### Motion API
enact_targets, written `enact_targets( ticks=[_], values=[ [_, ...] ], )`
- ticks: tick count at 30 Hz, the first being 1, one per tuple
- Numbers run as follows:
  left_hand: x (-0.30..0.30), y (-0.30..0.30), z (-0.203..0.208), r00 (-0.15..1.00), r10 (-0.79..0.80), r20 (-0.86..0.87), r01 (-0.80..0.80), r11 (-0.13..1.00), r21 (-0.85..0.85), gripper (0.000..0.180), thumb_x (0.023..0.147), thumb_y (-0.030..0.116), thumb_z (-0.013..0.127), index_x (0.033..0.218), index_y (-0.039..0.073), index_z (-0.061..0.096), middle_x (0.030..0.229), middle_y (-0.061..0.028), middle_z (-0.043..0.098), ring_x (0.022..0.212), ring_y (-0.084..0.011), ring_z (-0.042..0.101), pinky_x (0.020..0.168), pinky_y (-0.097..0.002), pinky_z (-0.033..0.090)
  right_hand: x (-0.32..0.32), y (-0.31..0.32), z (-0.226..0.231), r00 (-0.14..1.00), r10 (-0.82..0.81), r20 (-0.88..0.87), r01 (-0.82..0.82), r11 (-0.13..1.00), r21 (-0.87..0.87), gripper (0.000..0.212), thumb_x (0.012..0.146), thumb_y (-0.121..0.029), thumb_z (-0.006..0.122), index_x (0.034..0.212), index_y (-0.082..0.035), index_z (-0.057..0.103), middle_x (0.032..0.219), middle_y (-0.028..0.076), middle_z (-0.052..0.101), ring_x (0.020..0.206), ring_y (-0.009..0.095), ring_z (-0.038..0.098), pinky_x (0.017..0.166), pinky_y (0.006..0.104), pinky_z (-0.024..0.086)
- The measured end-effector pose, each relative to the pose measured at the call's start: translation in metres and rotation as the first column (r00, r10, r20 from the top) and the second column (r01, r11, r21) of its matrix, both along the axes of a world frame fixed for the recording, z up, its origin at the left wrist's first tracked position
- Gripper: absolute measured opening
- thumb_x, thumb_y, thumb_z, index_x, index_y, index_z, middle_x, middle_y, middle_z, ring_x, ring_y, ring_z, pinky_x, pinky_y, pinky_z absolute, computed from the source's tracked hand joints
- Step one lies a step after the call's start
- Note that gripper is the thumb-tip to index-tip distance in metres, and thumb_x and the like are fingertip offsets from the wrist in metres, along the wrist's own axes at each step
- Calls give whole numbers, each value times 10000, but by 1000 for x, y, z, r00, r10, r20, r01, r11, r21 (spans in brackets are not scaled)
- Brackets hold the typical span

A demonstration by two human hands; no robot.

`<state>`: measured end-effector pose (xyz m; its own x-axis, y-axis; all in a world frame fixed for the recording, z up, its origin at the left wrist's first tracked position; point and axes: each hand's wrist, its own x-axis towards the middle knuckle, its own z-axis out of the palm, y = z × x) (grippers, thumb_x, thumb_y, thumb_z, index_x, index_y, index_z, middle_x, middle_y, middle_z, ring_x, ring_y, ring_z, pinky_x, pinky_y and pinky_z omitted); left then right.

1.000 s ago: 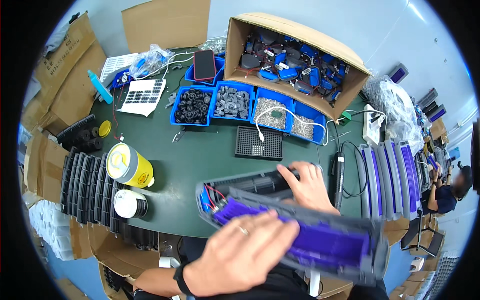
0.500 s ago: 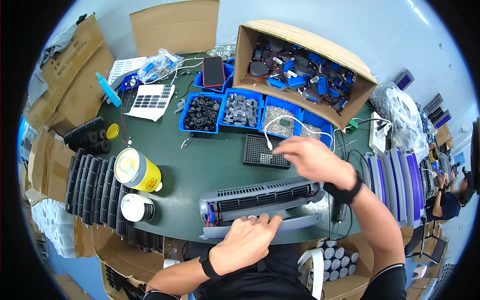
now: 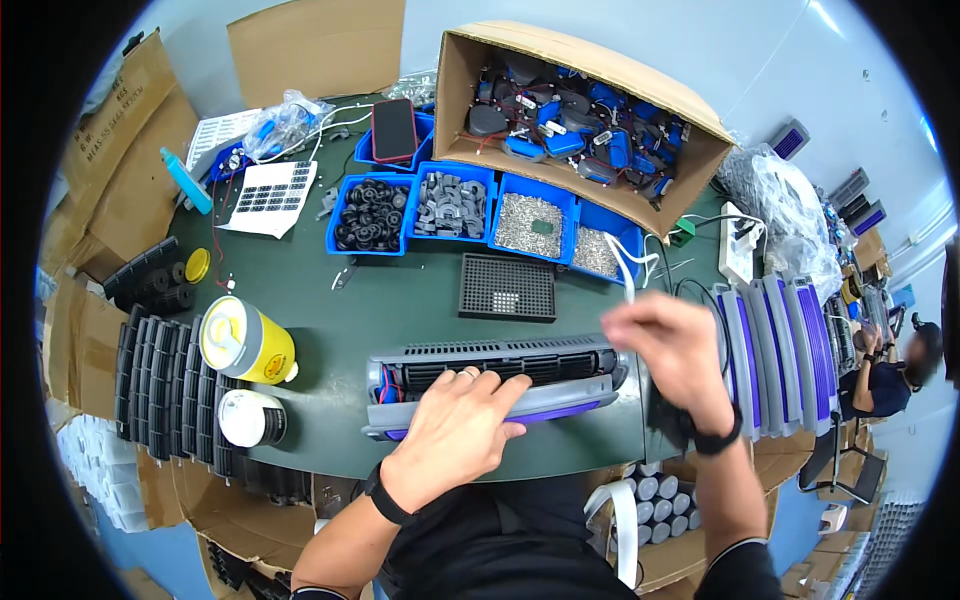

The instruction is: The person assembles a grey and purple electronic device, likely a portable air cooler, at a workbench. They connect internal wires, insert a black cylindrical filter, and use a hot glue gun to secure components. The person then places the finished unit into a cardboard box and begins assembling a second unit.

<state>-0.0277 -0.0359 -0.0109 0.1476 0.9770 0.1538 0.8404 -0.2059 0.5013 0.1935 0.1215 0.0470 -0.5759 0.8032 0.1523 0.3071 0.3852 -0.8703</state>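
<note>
As we look from the left side of the green table [image 3: 335,330], we first find a row of black rollers [image 3: 160,390], and beside it a yellow and grey container [image 3: 268,350] with a white jar [image 3: 238,417] just in front. Further on, behind the working place, we see blue bins [image 3: 368,247] of small parts. In the middle, near the front edge, lies the grey and purple housing [image 3: 577,392], its long opening upward, with a black roller inside and thin wires at its left end. The left hand [image 3: 450,430] rests palm down over its near side, fingers loosely bent — whether they grip it, we cannot tell. A black perforated block [image 3: 507,287] stands behind the housing. Above the housing's right end is the right hand [image 3: 672,350], a little blurred, its fingertips pinched together on the white cable [image 3: 628,275]. At the right, we notice grey and purple units [image 3: 785,355] standing in a row — and farther, a seated co-worker [image 3: 880,390].
</note>
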Motion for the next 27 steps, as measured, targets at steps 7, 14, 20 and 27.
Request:
enact_targets(
  ticks=[7,14,20,27],
  values=[
    [6,4,-2,999,19,-35,-18,1000,20,504,864,276,824,1315,92,694,978,-103,710,949,-306,656,873,-429,504,48,-43,-65,989,-44,-143,70,981,182,190,835,147,748,947,2,800,980,145,816,919,234,785,803,326,618],
    [6,1,-2,999,34,-10,-33,999,37,500,859,288,824,1302,93,700,986,-103,720,938,-303,663,875,-419,516,36,-41,-70,990,-51,-133,109,876,471,239,776,169,749,928,-14,770,940,128,806,874,253,771,762,330,608],
    [7,1,-5,999,35,4,-36,996,81,485,849,283,829,1275,88,704,967,-92,725,915,-298,678,859,-411,530,39,-46,-70,997,-42,-58,68,808,586,267,741,181,742,922,-15,753,923,122,797,822,261,752,718,334,594],
    [4,0,-13,1000,23,-2,-22,994,106,495,865,307,812,1287,83,682,1018,-87,727,963,-296,689,873,-419,531,31,-47,-73,997,-68,-43,78,704,705,297,727,184,733,937,-27,736,931,115,793,770,269,698,685,351,558]
  ],
)
